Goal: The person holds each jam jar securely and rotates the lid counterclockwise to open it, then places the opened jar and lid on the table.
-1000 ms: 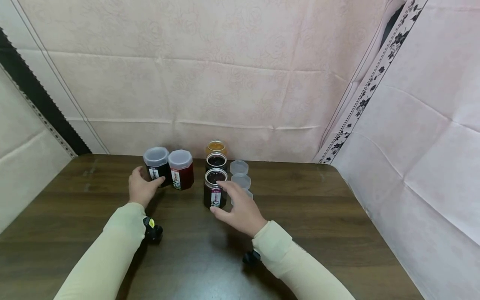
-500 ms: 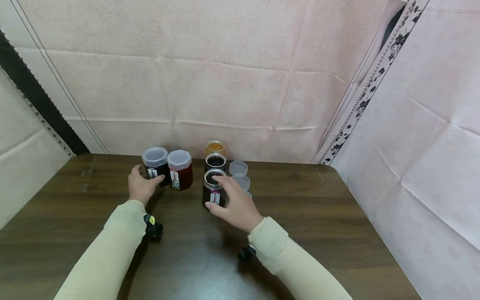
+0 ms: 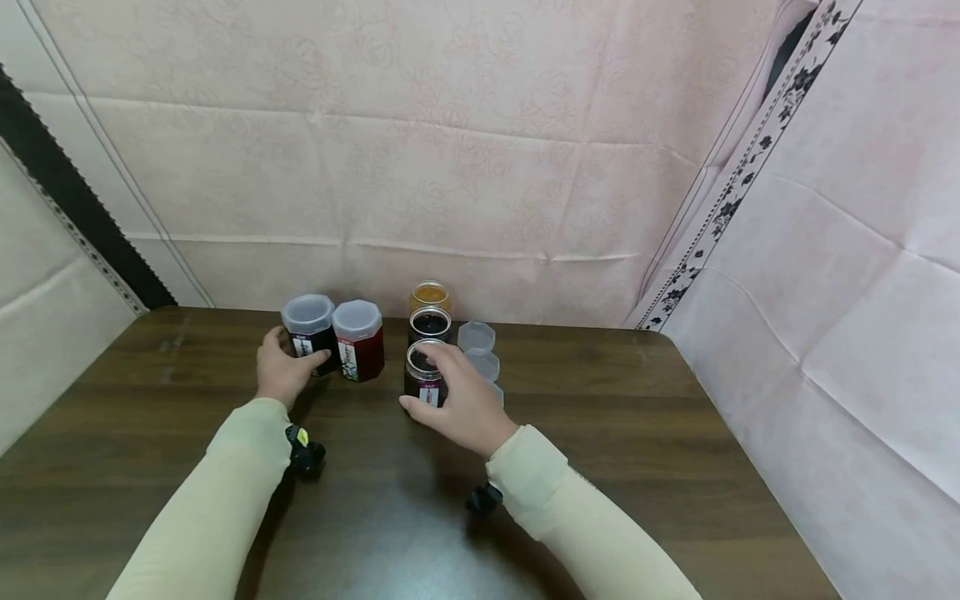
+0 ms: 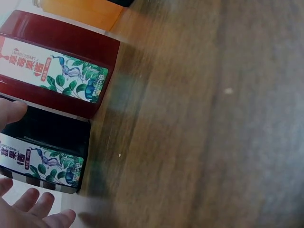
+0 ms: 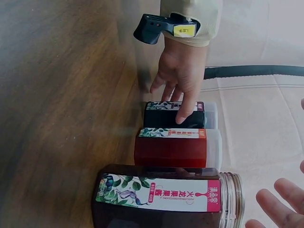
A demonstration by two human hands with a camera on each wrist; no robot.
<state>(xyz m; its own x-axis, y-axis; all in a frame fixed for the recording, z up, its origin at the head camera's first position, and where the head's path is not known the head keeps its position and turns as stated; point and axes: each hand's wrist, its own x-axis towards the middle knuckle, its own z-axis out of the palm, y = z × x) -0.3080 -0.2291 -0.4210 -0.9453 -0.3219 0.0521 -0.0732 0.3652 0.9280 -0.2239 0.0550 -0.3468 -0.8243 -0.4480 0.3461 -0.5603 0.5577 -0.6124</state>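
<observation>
My left hand [image 3: 285, 372] holds a lidded jar of dark jam [image 4: 52, 126] at the left. Its thumb lies on the glass front and its spread fingers are at the far side. Beside that jar stands a lidded jar of red jam [image 3: 361, 357]. My right hand [image 3: 471, 398] hovers spread at the front open jar of dark jam [image 5: 161, 197], thumb at one side, fingertips over the rim. Its fingers [image 5: 275, 202] are apart from the jar's threaded mouth in the right wrist view. Behind it, in a row, stand another open dark jar [image 3: 431, 323] and an open amber jar [image 3: 430, 294].
Translucent octagonal lids [image 3: 476, 337] lie in a column right of the open jars, the nearest partly hidden by my right hand. All stand on a brown wooden table [image 3: 600, 433]. A pale patterned cloth [image 3: 480, 183] hangs behind, and another cloth hangs at the right.
My right hand has shifted left, its fingertips moving further across the front open jar's mouth. The left hand stays in place at its jar.
</observation>
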